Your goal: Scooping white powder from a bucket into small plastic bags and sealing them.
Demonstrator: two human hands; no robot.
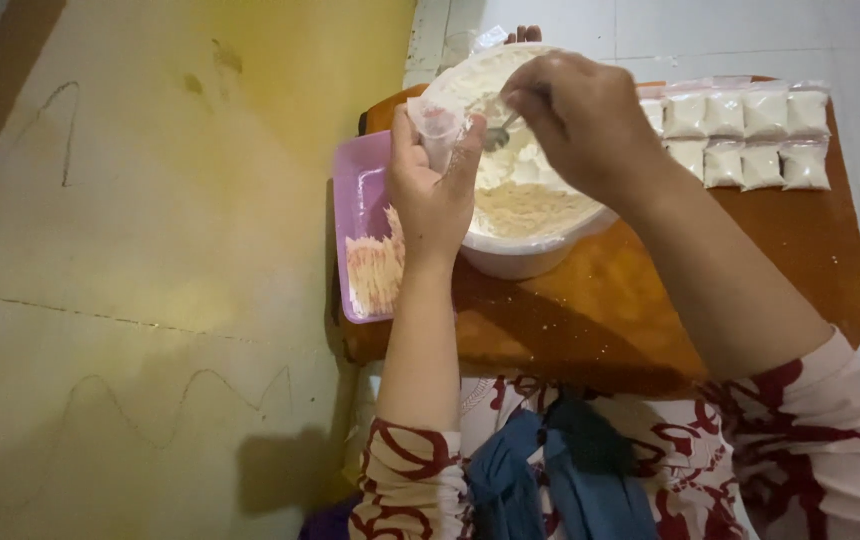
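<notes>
My left hand (432, 190) holds a small clear plastic bag (437, 125) upright at the near-left rim of a white bowl (525, 255) filled with pale powder (525, 200). Over the bowl, my right hand (585, 120) grips a metal spoon (498, 135) whose tip points at the bag's mouth. The bowl stands on a small brown wooden table (650, 300).
A pink tray (355, 180) with a stack of thin empty bags lies left of the bowl. Several small filled powder bags (745, 135) lie in rows at the table's far right. A yellow wall (150, 250) stands to the left, and white floor tiles (710, 30) lie beyond the table.
</notes>
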